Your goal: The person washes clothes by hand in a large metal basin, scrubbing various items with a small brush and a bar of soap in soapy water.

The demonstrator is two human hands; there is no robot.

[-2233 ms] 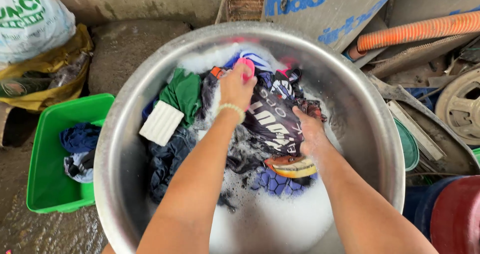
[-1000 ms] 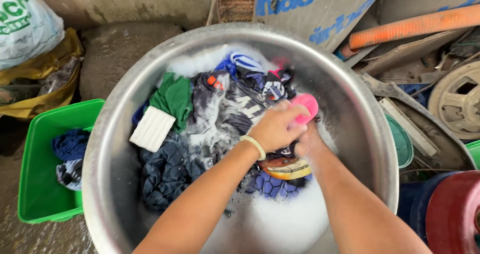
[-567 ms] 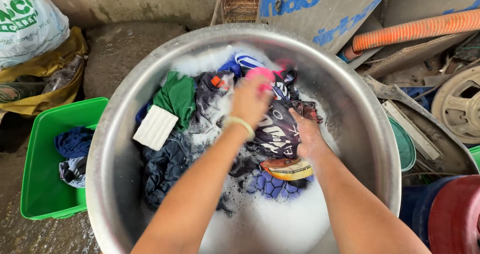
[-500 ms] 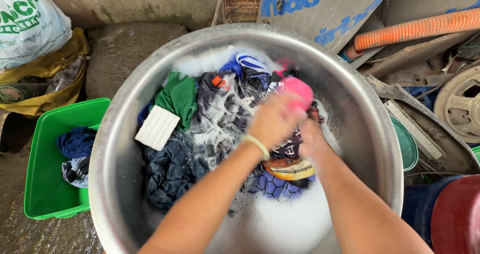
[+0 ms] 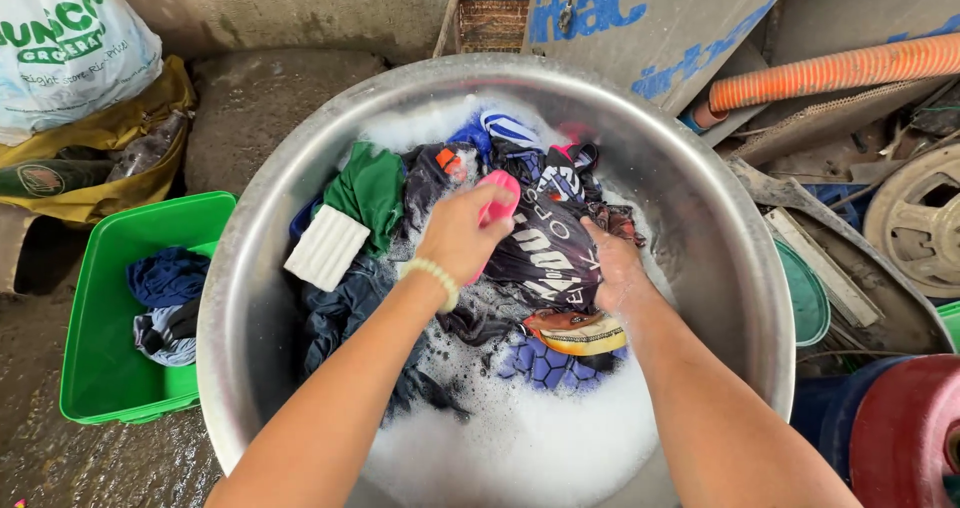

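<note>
A big round metal basin [image 5: 730,268] holds soapy water, foam and several wet clothes. My left hand [image 5: 460,233], a pale bead bracelet on its wrist, grips a pink scrubbing brush [image 5: 497,200] and presses it on a black garment with white lettering [image 5: 545,253]. My right hand [image 5: 615,263] clutches that same garment at its right side and pins it down. A white ridged bar of soap [image 5: 326,248] lies on the clothes at the left, beside a green cloth [image 5: 368,190].
A green plastic tub [image 5: 105,368] with blue and grey clothes stands left of the basin. A white plastic bag [image 5: 65,48] sits at the upper left. Orange ribbed hose [image 5: 850,68], boards, a wheel and a red round container [image 5: 915,433] crowd the right side.
My left hand has been scrubbing back and forth with the pink brush over the black garment; it now sits toward the middle left. The right hand has stayed clamped on the garment.
</note>
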